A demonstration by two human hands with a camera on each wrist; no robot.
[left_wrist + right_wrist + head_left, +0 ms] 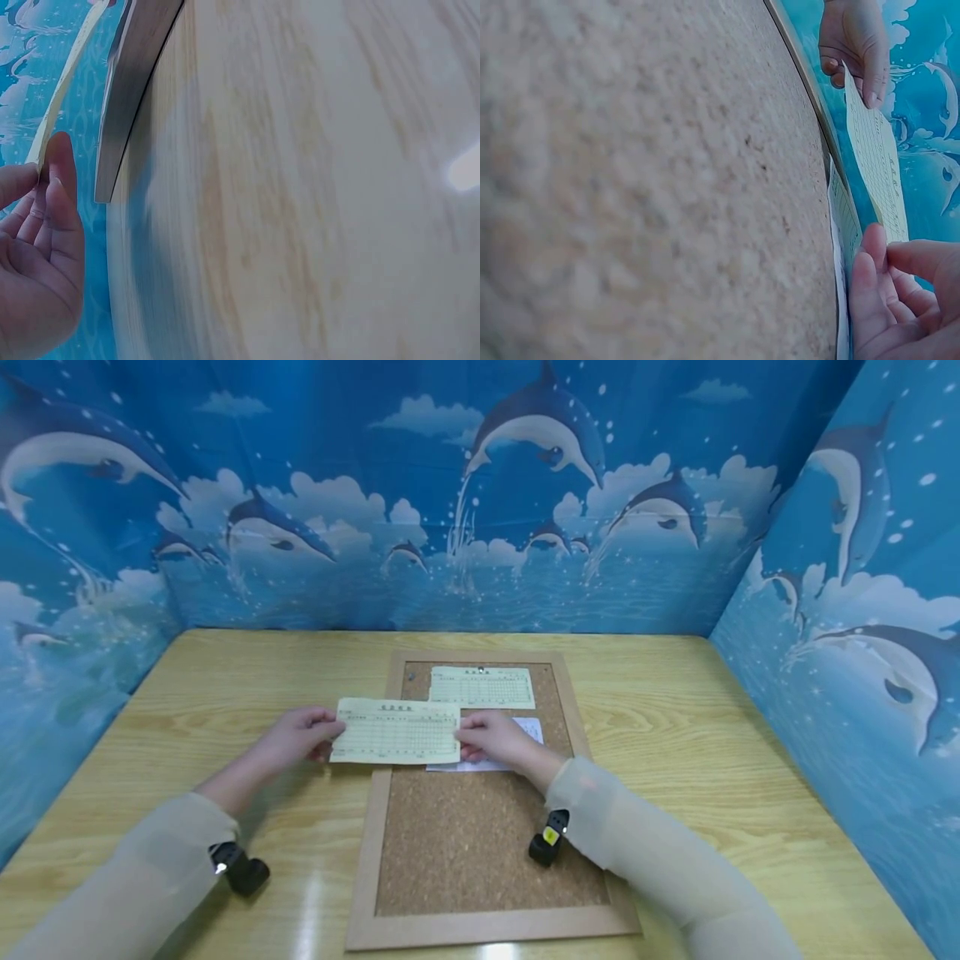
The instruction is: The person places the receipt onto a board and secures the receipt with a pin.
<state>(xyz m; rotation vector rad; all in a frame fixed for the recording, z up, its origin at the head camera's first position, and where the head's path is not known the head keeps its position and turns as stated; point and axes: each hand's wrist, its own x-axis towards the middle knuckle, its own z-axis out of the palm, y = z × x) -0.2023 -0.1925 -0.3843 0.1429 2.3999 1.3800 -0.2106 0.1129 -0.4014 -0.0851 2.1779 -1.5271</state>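
Note:
A pale yellow-green printed form (396, 732) is stretched between both hands, raised over the left side of a framed cork board (480, 852). My left hand (306, 732) pinches its left edge between thumb and fingers, and my right hand (495, 739) pinches the right edge. In the right wrist view the form (877, 165) stands away from the cork, held at both ends. Behind it, a second similar form (483, 687) lies on the board, with a pin (481, 670) at its top edge. A white sheet (531, 728) lies below that, partly hidden by the right hand and the held form.
A small pin (411, 677) sits in the board's upper left corner. The board lies on a wood-grain table (705, 760). Blue dolphin-print curtains (450, 527) enclose the back and sides. Each wrist wears a black camera (246, 870).

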